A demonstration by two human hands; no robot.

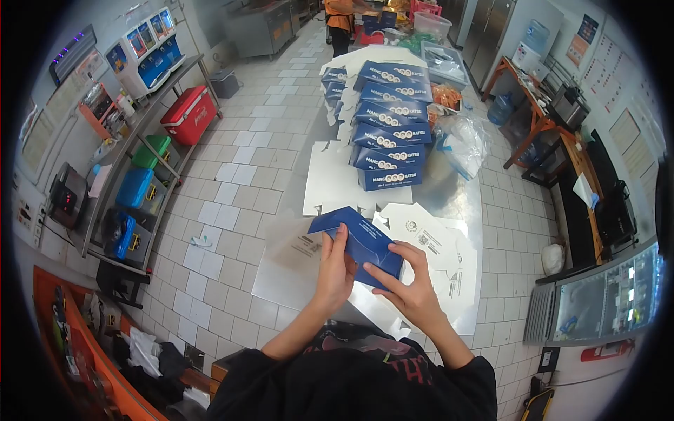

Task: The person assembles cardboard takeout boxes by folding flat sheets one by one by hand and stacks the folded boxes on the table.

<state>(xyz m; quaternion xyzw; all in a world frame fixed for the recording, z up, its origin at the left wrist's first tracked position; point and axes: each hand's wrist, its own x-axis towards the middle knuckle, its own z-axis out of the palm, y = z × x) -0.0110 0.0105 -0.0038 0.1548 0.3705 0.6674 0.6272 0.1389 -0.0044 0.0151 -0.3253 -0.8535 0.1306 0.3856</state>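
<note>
A blue cardboard box [359,240], partly folded, is held between both hands over the near end of the metal table. My left hand [337,272] grips its left side, thumb lying on the top face. Fingers of my right hand [412,286] press on the right edge and front flap. Flat white cardboard blanks [439,245] with dark print lie under and beside it. Just beyond stand several folded blue boxes [392,156] with white lettering, lined up in overlapping rows. The undersides of both hands' grips are partly hidden.
Clear plastic bags [460,144] lie on the metal table [291,263] right of the boxes. Farther back are a plastic tub [444,64] and a person in orange [340,15]. Shelving with a red cooler [189,116] stands left; a glass-door fridge [607,298] is at right.
</note>
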